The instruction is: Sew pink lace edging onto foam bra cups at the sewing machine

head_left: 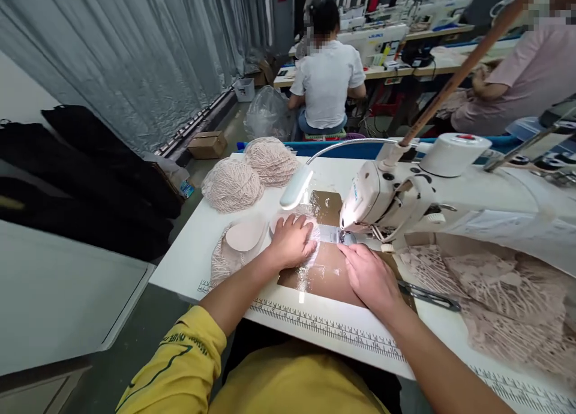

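Note:
My left hand (293,241) lies palm down with its fingers spread on a pale pink, lace-covered cup (312,257) left of the sewing machine's needle. My right hand (366,273) is beside the presser foot (345,236), fingers drawn together, the tips just in front of the needle plate; whatever they may hold is too small to make out. The white sewing machine (366,192) stands over this spot with its lamp lit. Left of my left hand, a smooth beige foam cup (245,236) rests on a piece of lace (220,261).
Two stacks of lace-covered cups (231,186) stand at the table's back left. Black-handled scissors (429,295) lie right of my right hand, beside a heap of pink lace (517,300). A bendable lamp (297,186) arches over the work. Ahead, a person (330,81) sits at another machine.

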`<state>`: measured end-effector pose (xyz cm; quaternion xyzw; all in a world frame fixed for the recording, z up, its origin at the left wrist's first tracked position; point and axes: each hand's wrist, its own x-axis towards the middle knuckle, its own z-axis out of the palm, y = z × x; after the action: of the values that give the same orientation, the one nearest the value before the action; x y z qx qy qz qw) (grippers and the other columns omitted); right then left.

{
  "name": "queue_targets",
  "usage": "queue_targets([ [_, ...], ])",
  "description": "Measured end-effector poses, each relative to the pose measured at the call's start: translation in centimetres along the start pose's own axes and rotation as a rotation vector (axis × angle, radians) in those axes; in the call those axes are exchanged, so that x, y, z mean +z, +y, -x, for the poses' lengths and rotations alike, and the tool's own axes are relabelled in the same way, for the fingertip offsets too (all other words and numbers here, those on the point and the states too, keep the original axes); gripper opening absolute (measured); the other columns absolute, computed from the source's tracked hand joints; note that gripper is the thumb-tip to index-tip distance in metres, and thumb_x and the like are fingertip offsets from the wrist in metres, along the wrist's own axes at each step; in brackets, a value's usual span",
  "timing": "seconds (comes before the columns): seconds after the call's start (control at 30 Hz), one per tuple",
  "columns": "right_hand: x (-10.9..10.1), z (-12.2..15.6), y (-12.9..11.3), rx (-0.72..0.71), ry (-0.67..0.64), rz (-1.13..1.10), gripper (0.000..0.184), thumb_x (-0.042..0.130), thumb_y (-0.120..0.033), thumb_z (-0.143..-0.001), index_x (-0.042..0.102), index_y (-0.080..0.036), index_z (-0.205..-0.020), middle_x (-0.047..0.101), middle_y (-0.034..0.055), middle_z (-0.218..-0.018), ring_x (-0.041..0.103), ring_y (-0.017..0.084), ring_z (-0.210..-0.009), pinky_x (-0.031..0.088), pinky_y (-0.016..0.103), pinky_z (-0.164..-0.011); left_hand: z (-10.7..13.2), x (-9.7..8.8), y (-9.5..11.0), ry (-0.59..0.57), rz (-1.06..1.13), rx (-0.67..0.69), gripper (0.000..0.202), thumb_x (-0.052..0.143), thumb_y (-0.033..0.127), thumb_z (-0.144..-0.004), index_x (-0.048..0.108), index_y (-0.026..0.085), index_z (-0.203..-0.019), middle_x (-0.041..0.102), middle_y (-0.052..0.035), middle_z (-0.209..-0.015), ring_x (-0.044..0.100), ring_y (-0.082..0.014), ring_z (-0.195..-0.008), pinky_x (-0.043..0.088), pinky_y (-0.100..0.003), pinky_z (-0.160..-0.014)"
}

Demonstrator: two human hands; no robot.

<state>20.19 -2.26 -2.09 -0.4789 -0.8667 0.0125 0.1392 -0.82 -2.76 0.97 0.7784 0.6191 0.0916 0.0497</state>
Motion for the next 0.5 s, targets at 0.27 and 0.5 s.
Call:
queue_targets([
  [0.27,-0.3,0.4,0.4,-0.048,-0.033,-0.081,0.039,0.038,-0.014,-0.089,0.065,-0.016,-0.116,0.065,0.0093,-0.102,0.063,0.022,-0.088,0.051,0.035,-0.073,12.1,-1.4,-7.7,0.294,-0.039,-0.374,0.055,0.058,0.053,-0.081,0.052,0.015,-0.121,0.057,-0.0167,-0.125,0.052,-0.0332,-0.116,0.042,-0.048,-0.097],
  [0.5,-3.2,1.4,-0.7,-0.007,-0.150,-0.620,0.041,0.049,-0.040,-0.090,0.058,-0.022,-0.125,0.061,0.0098,-0.119,0.063,0.022,-0.092,0.053,0.038,-0.079,18.0,-2.4,-8.6,0.484,0.760,-0.608,0.033,0.051,0.047,-0.086,0.061,0.017,-0.095,0.064,-0.0041,-0.084,0.061,-0.0181,-0.072,0.050,-0.029,-0.065],
])
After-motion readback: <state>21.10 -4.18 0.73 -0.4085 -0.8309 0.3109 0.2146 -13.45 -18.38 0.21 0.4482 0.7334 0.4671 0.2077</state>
